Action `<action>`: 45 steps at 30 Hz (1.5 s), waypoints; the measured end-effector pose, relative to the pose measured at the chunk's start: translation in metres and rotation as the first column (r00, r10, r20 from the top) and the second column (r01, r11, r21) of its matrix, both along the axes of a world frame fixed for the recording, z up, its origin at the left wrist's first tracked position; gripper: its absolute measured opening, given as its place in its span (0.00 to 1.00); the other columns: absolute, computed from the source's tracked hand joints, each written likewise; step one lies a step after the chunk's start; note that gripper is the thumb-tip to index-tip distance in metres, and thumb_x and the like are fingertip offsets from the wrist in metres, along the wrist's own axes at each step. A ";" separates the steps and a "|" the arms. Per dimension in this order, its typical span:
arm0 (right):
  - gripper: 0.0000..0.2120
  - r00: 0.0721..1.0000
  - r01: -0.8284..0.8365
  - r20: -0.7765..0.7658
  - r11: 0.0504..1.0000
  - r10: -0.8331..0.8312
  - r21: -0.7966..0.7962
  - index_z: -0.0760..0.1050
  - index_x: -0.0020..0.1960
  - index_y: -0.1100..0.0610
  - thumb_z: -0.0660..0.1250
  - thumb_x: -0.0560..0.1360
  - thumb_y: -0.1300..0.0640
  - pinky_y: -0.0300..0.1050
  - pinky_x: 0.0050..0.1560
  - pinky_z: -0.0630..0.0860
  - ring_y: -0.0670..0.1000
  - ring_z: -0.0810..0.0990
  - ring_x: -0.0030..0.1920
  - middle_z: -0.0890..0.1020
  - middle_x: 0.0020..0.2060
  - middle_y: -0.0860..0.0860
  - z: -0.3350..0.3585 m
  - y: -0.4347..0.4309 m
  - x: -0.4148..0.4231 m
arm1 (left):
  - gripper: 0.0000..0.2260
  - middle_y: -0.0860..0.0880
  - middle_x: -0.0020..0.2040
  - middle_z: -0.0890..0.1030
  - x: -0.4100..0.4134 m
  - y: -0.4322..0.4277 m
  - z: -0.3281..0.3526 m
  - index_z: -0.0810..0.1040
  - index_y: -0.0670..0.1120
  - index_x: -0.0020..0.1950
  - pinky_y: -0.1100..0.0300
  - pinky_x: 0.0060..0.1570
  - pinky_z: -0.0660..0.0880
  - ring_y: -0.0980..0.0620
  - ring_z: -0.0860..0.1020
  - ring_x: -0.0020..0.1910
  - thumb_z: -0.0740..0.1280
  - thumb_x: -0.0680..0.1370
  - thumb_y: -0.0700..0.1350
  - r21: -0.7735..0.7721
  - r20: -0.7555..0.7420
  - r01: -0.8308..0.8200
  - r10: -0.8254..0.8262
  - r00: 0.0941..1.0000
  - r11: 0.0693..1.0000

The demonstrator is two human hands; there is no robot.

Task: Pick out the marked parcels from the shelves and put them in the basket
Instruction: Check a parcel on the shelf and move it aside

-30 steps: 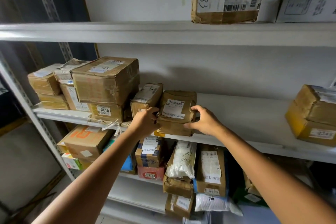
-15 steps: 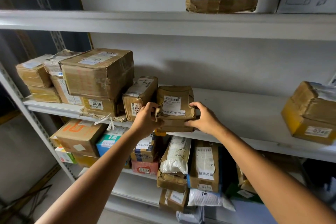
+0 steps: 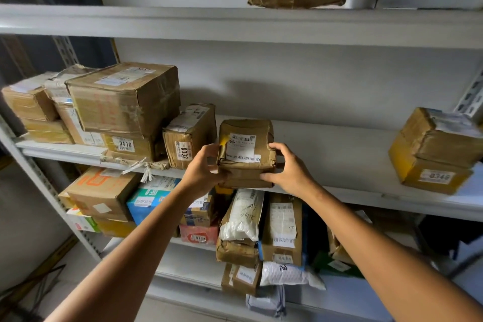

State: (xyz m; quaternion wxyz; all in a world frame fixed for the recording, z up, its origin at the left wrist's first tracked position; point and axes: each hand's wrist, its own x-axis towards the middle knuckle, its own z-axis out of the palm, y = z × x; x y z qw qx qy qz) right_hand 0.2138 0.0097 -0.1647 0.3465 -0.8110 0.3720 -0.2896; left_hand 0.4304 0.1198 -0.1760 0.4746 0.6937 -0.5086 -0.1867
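The fingers (image 3: 212, 149) of the left hand (image 3: 202, 170) were curled round the left side of one brown taped parcel (image 3: 245, 149). The thumb of the right hand (image 3: 290, 172) was hooked over the parcel's right edge, with the remaining right fingers (image 3: 266, 177) bent against its lower front corner, so that the parcel was gripped between two hands. It could not be told whether the parcel was resting on the board or lifted clear of it. It was held at the front edge of the middle shelf (image 3: 326, 144), with its single white barcode label turned toward the camera. Just to its left stood the box numbered 0332 (image 3: 188, 136), one of six cardboard boxes gathered at that end. Among them, the box numbered 0410 (image 3: 133, 145) was seen under one large box (image 3: 125, 97). Well apart, at the right end of the same shelf, two more boxes were stacked, a brown one on the yellow box numbered 0346 (image 3: 428, 175). On the top shelf (image 3: 156, 21) at least two parcels were partly visible. On the lower shelf (image 3: 188, 261) a crowded group of boxes and bags was seen, too overlapped for counting. Two bare forearms were extended from the bottom of the view.
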 end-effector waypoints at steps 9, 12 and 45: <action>0.39 0.995 0.102 -0.001 0.994 -0.102 0.032 0.64 0.73 0.47 0.80 0.67 0.56 0.31 0.51 0.70 0.48 0.76 0.61 0.77 0.62 0.49 -0.006 0.019 0.014 | 0.35 0.53 0.61 0.75 0.014 -0.005 -0.006 0.65 0.48 0.69 0.52 0.52 0.81 0.49 0.79 0.57 0.79 0.68 0.36 -0.014 -0.015 0.120 -0.120 0.993 0.993; 0.38 0.983 0.183 0.014 0.982 -0.184 0.040 0.65 0.72 0.46 0.80 0.67 0.57 0.25 0.44 0.67 0.45 0.74 0.58 0.76 0.59 0.46 -0.004 0.029 0.020 | 0.35 0.51 0.61 0.76 0.028 -0.011 -0.006 0.65 0.48 0.68 0.52 0.51 0.82 0.50 0.80 0.54 0.79 0.68 0.36 -0.012 -0.012 0.196 -0.196 0.981 0.981; 0.37 0.607 0.789 0.155 0.615 -0.779 0.000 0.66 0.69 0.47 0.81 0.66 0.57 0.33 0.54 0.71 0.44 0.76 0.58 0.76 0.53 0.39 0.029 0.182 -0.230 | 0.36 0.53 0.61 0.74 -0.228 -0.017 0.039 0.64 0.48 0.74 0.67 0.38 0.78 0.54 0.78 0.53 0.75 0.71 0.31 -0.053 -0.218 0.821 -0.809 0.546 0.568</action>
